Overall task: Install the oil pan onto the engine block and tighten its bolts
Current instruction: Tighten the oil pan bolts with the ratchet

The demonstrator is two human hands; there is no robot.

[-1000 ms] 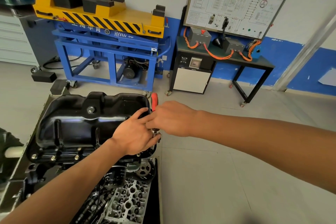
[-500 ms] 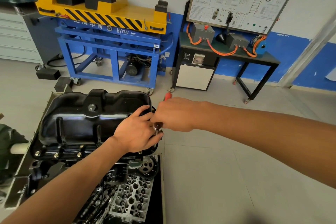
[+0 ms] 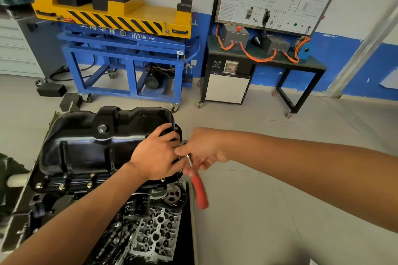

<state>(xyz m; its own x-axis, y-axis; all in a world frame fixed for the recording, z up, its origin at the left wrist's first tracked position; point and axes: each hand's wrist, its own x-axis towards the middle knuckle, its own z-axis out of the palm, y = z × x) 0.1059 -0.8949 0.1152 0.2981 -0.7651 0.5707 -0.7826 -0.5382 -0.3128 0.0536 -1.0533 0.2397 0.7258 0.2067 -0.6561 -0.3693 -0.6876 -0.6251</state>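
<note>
Black steel oil pan [image 3: 97, 146] lies bottom-up on the engine block [image 3: 41, 202], with bolts [image 3: 61, 186] already in along its near flange. The right hand [image 3: 202, 150] is wrapped tight round the red-handled ratchet [image 3: 200, 191], whose head meets the pan's right end. The left hand [image 3: 157, 157] drapes over that corner, probably to steady the ratchet head. Its fingertips are hidden, so its hold cannot be told.

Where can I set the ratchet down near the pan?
Bare floor tiles right of the oil pan and cylinder head; a narrower strip between pan and blue lift cart. Crowded: pan's right corner, where left hand and right hand meet at the ratchet.
</note>
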